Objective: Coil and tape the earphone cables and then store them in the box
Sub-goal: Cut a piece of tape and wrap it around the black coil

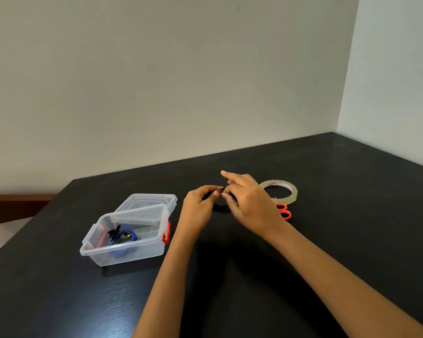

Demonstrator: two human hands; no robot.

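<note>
A black earphone cable (220, 208) lies partly coiled on the dark table between my hands. My left hand (198, 206) pinches one end of it. My right hand (248, 200) holds the cable beside the left, its index finger pointing up and away. A clear plastic box (112, 252) with red latches stands open at the left. Inside it lies a coiled blue earphone cable (123, 236). A roll of clear tape (282, 191) lies flat behind my right hand. Orange-handled scissors (285, 212) lie just right of that hand, partly hidden.
The box's clear lid (148, 203) leans against the back of the box. The black table (327, 240) ends at the wall behind and at a corner on the right. A brown wooden piece (15, 203) shows beyond the left edge.
</note>
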